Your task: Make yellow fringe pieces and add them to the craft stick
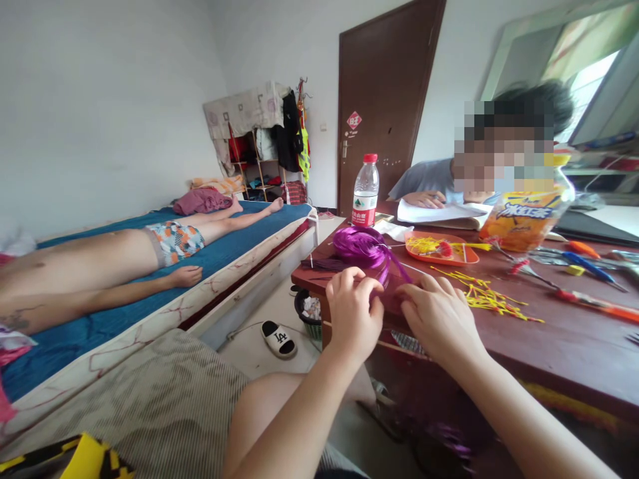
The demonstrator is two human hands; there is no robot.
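My left hand [353, 311] and my right hand [438, 318] are side by side at the near edge of a dark red table [559, 336]. Both have curled fingers pinching a small dark purple piece [390, 297] between them. A strand of purple ribbon runs from that piece back to a shiny purple ribbon bundle [360, 245] lying just beyond my hands. Loose yellow strips with red tips [486, 298] are scattered to the right of my right hand.
An orange tray [439, 247] of yellow strips, a water bottle [365, 191], a snack bag [525, 216], pens and tools lie on the table. A person sits across it over papers. Another person lies on the blue bed [239, 243] at left. A slipper [279, 338] and bin sit on the floor.
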